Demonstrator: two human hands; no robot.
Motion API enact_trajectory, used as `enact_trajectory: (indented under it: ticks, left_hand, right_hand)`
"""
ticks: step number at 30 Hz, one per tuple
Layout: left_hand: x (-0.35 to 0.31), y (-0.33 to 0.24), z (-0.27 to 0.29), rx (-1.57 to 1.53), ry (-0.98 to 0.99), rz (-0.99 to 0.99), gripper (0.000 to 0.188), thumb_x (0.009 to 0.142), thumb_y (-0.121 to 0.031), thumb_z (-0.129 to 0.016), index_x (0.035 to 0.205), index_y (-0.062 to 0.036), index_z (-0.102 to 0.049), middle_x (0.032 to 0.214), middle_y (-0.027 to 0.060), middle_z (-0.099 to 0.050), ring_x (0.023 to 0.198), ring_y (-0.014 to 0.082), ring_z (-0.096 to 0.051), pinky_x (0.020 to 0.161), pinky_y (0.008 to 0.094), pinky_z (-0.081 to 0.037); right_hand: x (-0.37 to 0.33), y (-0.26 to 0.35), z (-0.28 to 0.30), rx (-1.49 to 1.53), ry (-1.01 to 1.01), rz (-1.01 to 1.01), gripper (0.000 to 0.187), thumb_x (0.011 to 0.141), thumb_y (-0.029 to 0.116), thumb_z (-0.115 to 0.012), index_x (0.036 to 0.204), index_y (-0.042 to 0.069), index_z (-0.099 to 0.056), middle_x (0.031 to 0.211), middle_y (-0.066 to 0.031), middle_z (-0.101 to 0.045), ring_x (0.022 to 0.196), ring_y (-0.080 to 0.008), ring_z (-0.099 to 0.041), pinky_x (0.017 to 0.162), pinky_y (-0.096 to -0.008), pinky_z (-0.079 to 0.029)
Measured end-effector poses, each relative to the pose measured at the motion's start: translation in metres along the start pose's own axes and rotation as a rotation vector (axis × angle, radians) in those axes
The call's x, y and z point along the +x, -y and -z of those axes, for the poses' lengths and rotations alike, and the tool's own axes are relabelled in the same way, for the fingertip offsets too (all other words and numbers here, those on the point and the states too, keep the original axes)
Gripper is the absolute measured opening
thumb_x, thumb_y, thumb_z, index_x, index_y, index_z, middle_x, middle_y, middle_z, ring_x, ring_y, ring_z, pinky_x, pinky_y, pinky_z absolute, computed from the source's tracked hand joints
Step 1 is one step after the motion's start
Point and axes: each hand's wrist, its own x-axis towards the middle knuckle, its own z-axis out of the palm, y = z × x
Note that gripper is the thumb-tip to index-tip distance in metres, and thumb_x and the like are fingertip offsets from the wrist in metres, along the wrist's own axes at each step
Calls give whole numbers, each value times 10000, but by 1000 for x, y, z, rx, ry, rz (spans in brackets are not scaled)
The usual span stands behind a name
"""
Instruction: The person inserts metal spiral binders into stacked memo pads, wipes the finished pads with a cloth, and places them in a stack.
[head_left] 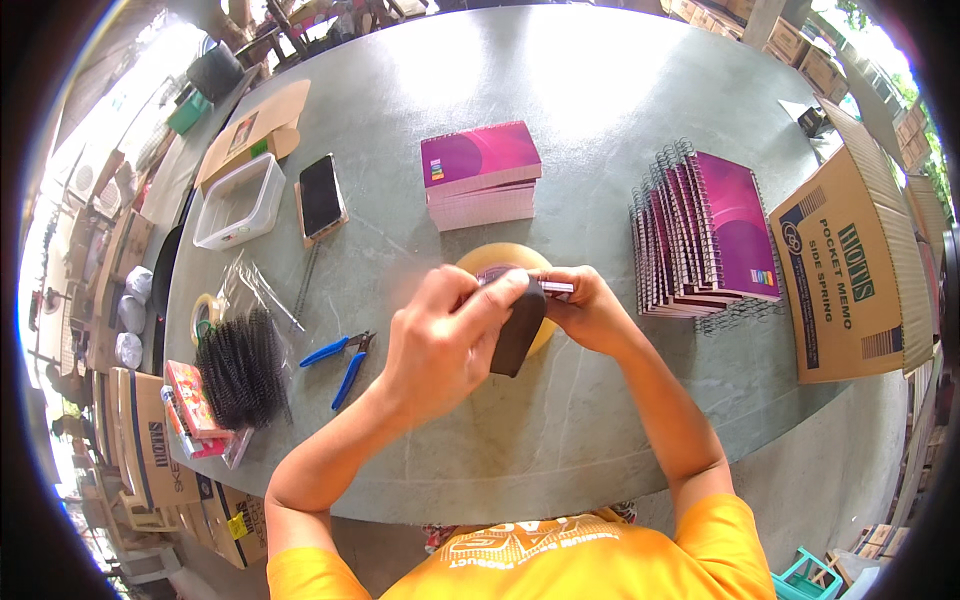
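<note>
The right hand (590, 305) is clamping its fingers on the right end of a small white-edged pad (557, 287), which is sitting at its fingertips, between the two hands. The left hand (440, 340) is curling just beside the pad's left side, its thumb reaching the top of a dark flat object (518, 335); whether it is gripping anything, I cannot tell. A yellow round thing (500, 254) is lying beneath them on the surface (600, 430).

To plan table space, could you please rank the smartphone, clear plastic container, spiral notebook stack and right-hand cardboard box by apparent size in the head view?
Largest first:
Right-hand cardboard box
Spiral notebook stack
Clear plastic container
Smartphone
</note>
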Motion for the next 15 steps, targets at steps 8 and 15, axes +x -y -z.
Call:
enact_trajectory:
  ticks: [8, 15]
  left_hand:
    - [-41, -14, -29, -192, 166, 79, 320, 747, -87, -701, 1058, -68, -629, 878, 122, -577, 771, 295, -577, 665, 371, -504]
    - [-16, -15, -11, 159, -46, -76, 283, 785, -137, -687, 1046, -48, -622, 936, 118, -568, 882, 288, -552, 766, 385, -458]
  right_hand:
    - [2, 6, 1, -109, -2, 139, 277, 850, 10, -625, 1126, 4, -621, 998, -26, -666, 906, -65, -558, 827, -230, -469]
    - [-6, 12, -3, 154, 17, 200, 185, 869, 7, -598, 1051, -2, -631, 1050, -72, -651, 993, -108, -578, 905, -255, -456]
